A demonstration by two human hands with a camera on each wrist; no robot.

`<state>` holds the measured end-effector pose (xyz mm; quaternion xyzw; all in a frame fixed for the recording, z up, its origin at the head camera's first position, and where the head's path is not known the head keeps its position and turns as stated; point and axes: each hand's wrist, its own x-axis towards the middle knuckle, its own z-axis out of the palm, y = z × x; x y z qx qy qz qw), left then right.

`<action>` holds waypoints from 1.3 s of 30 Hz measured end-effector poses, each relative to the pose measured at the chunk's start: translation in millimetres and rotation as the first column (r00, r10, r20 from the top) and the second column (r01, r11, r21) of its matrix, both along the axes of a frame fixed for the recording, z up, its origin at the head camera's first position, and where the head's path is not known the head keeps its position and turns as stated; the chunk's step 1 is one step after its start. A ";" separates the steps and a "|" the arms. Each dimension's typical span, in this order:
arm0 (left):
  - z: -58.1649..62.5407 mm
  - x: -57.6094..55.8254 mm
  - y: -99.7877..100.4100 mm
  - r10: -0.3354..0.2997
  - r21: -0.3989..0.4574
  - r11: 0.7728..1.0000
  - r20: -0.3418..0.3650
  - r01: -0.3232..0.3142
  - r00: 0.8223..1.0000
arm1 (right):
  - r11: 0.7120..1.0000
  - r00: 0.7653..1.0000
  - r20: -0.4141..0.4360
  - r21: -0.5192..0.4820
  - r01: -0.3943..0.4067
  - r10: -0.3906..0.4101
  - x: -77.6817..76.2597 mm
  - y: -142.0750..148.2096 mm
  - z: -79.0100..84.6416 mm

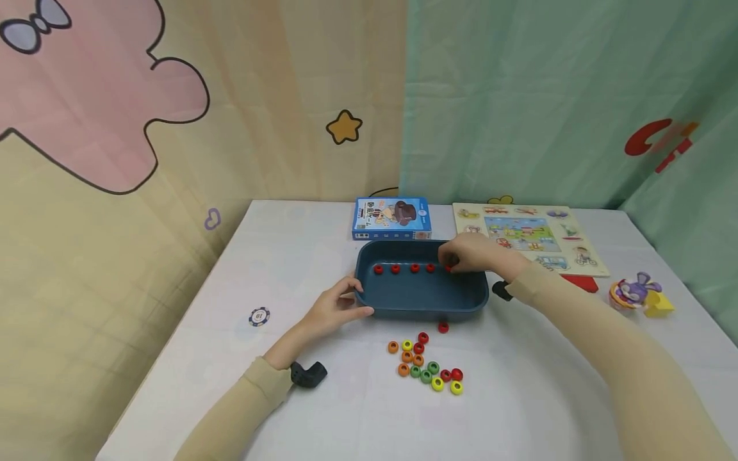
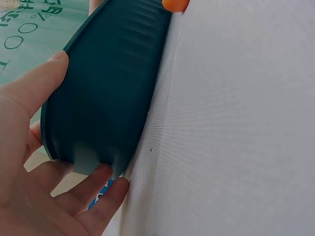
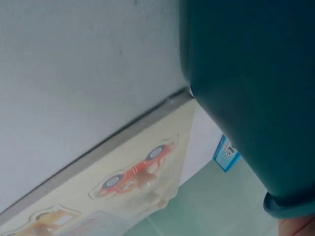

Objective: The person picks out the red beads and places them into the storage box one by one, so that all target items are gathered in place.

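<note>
A dark blue-green tray (image 1: 423, 314) stands on the white table. My left hand (image 1: 331, 312) grips its left end, thumb at the front corner and fingers along the side; in the left wrist view the thumb (image 2: 47, 81) lies on the rim. Inside, several red beads (image 1: 395, 269) form a row near the back wall. My right hand (image 1: 469, 251) reaches over the tray's back right corner and pinches a red bead (image 1: 448, 269) at the row's right end. The right wrist view has mostly the tray's outer wall (image 3: 246, 98), with the fingers largely hidden behind it.
In front of the tray lie loose red, orange, yellow and green beads (image 1: 426, 376). Behind it is a blue box (image 1: 392, 218), with a picture puzzle board (image 1: 521, 234) to the right. A poker chip (image 1: 259, 316) lies left; a purple toy figure (image 1: 633, 292) and yellow block (image 1: 658, 304) sit far right.
</note>
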<state>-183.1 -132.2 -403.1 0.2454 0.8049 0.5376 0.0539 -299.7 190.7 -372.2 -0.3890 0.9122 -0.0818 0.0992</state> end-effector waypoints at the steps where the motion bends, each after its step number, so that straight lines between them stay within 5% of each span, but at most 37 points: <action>1: 0.1 -0.1 -0.1 -0.001 0.000 1.000 -0.001 0.001 1.000 | 1.000 1.000 -0.023 0.014 -0.009 0.009 0.0 -0.7 -1.0; 14: -0.8 -0.1 -0.6 -0.007 0.008 1.000 -0.014 0.007 1.000 | 0.999 0.993 -0.120 0.044 0.000 0.006 2.0 -2.2 -8.0; 20: -0.5 1.1 0.8 -0.003 0.007 1.000 -0.002 0.003 1.000 | 0.987 0.995 -0.020 -0.131 0.096 -0.100 19.4 5.7 7.3; 23: -0.3 0.3 1.4 0.013 -0.009 1.000 -0.001 -0.013 1.000 | 0.935 0.989 0.017 -0.323 0.148 -0.150 39.4 16.2 19.5; 25: -0.7 -0.8 1.6 0.022 -0.017 1.000 -0.005 -0.022 1.000 | 0.871 0.990 0.031 -0.473 0.135 -0.137 57.5 22.3 23.9; 30: -0.6 -3.1 2.2 0.046 -0.029 0.999 -0.007 -0.046 0.999 | 0.710 0.994 0.104 -0.701 0.064 0.013 112.5 23.0 11.5; 34: -0.5 -4.1 2.2 0.066 -0.046 0.997 0.004 -0.066 0.998 | 0.680 0.973 0.210 -0.727 0.091 0.095 141.5 16.1 -14.8; 39: -2.5 -5.0 2.5 0.069 -0.046 0.997 -0.002 -0.069 0.998 | 0.659 0.932 0.358 -0.717 0.228 0.066 144.4 15.4 -49.2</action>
